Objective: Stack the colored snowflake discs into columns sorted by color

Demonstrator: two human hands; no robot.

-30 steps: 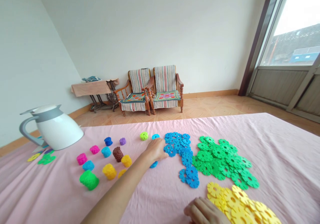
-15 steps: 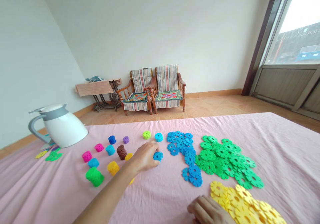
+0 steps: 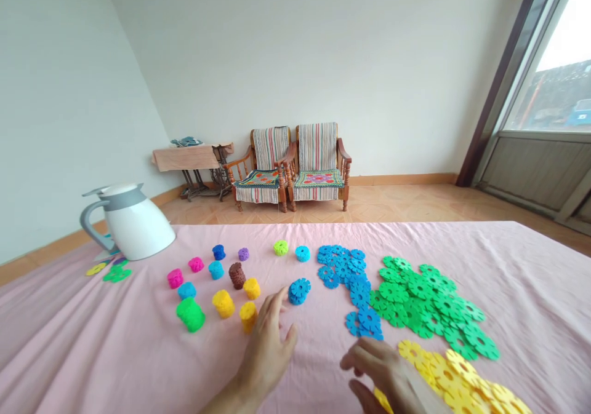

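Note:
My left hand (image 3: 270, 346) is just in front of a short stack of blue flower-shaped discs (image 3: 299, 291), fingers apart and holding nothing. The stack stands alone on the cloth, its top disc slightly askew. My right hand (image 3: 385, 371) hovers at the near edge, fingers bent and thumb spaced away from them. Beside it spreads a pile of yellow discs (image 3: 447, 374), and a bit of yellow shows beneath the palm. Loose blue discs (image 3: 360, 291) lie beyond that hand, touching a heap of green discs (image 3: 429, 297).
Several small stacks stand to the left, among them a green stack (image 3: 190, 314), a brown stack (image 3: 237, 275) and a yellow stack (image 3: 248, 317). A white jug (image 3: 141, 226) is at the far left of the pink cloth (image 3: 115, 346). Two wooden armchairs (image 3: 318, 162) are beyond the table.
My left hand has let go of the blue stack and drawn back toward me, opening. My right hand's fingers have spread apart. The view has shifted slightly left.

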